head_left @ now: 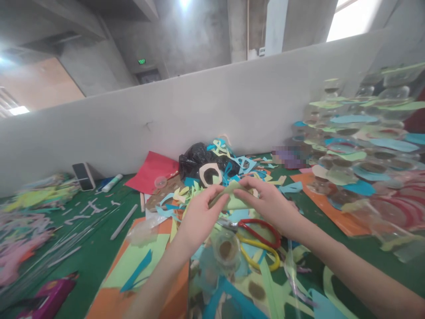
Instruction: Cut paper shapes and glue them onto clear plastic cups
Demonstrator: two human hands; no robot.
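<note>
Between my two hands is a piece of light green paper (235, 201), folded or curled over at its top edge. My left hand (204, 212) pinches its left side with thumb and fingers. The right side is gripped by my right hand (265, 199), thumb in front. Just below the hands lies a pair of scissors (260, 239) with one red and one yellow handle loop. A clear plastic cup-like piece (226, 250) sits under the scissors, among blue and green paper scraps (229, 297).
Stacked clear plastic pieces with coloured paper (355, 155) rise at the right. A black plastic bag (195, 159), red paper (152, 173) and a phone (83, 176) stand near the white partition (199, 106). Paper strips (29, 239) and a purple box (48, 297) lie left.
</note>
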